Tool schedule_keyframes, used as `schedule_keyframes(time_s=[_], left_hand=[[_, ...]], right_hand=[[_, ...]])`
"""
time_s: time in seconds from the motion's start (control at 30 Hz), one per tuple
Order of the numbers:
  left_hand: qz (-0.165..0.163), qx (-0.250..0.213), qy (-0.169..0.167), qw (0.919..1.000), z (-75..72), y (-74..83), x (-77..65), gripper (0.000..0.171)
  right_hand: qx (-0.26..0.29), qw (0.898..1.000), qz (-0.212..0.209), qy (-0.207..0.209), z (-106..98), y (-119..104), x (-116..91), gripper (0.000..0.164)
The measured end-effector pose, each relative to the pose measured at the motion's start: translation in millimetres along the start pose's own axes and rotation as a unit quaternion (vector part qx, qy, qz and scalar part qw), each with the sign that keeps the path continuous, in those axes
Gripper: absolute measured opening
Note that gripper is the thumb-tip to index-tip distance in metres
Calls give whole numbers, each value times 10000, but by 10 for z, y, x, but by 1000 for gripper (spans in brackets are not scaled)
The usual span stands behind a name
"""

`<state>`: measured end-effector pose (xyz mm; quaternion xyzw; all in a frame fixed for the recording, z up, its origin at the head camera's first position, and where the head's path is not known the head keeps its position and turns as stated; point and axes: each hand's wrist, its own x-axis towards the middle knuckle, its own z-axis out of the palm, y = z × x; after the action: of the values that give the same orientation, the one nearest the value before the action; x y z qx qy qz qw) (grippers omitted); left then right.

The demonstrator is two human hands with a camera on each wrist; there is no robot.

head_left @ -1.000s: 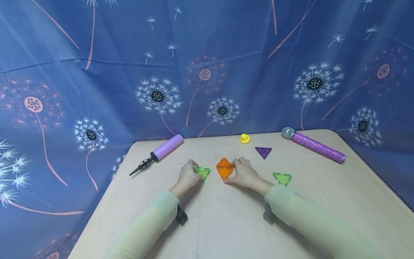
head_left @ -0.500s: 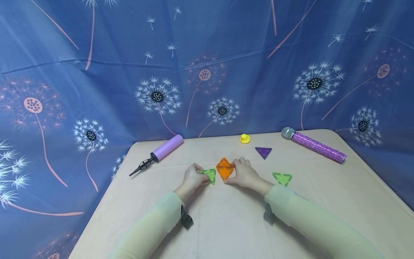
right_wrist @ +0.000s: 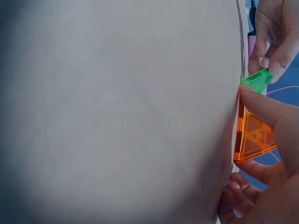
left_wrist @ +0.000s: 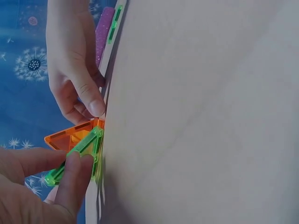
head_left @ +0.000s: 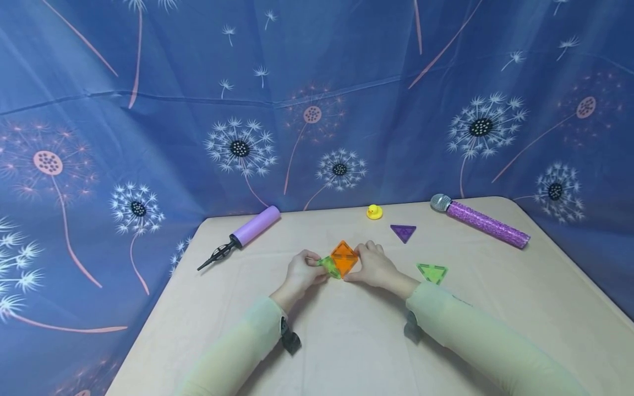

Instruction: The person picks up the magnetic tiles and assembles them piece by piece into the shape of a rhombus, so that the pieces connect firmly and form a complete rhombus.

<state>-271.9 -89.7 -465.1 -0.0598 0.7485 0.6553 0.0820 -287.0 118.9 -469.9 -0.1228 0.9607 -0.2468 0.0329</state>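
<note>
Two orange see-through triangular magnetic tiles (head_left: 344, 252) meet along one edge at the middle of the table. My right hand (head_left: 375, 266) grips them from the right, thumb at the near corner and a finger at the right corner. On the other side, my left hand (head_left: 301, 273) pinches a green triangular magnetic tile (left_wrist: 84, 144) between thumb and fingers. That green tile is tilted, and one end of it meets the orange tiles' left side. In the right wrist view the right thumb covers part of the orange tiles (right_wrist: 258, 136).
A second green triangular tile (head_left: 432, 273) lies near the right sleeve. Farther back are a purple triangular tile (head_left: 403, 232), a yellow rubber duck (head_left: 375, 212) and a glittery purple microphone (head_left: 482, 221). A purple hand pump (head_left: 247, 231) lies at the left. Patterned blue cloth hangs behind the table.
My left hand has moved right with the green tile, turning and tilting it until it meets the orange tiles. My right hand and the orange tiles have stayed in place.
</note>
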Motion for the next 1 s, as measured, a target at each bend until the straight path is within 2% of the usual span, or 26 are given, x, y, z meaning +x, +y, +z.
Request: schedule_keyframes(time_s=[0.2,0.37,0.63,0.73,1.0], left_hand=[[342,301,-45,9990,36,33,3,31],[754,875,-99,9933,55,43,37,29],[1402,2115,-158,9671,77,65,133,27],[1470,2270,-199,9625,95,68,168,26],[1357,2417,-265,9605,132,82,204,28]], right_hand=[[-6,10000,4,10,-6,20,8,71],[-14,10000,-27,-26,-8,22,8,71],[-16,9999,-106,-14,-17,27,-2,69],[-48,9999,-112,4,-11,36,-2,69],[-45,9999,-124,-43,-24,28,-8,70]])
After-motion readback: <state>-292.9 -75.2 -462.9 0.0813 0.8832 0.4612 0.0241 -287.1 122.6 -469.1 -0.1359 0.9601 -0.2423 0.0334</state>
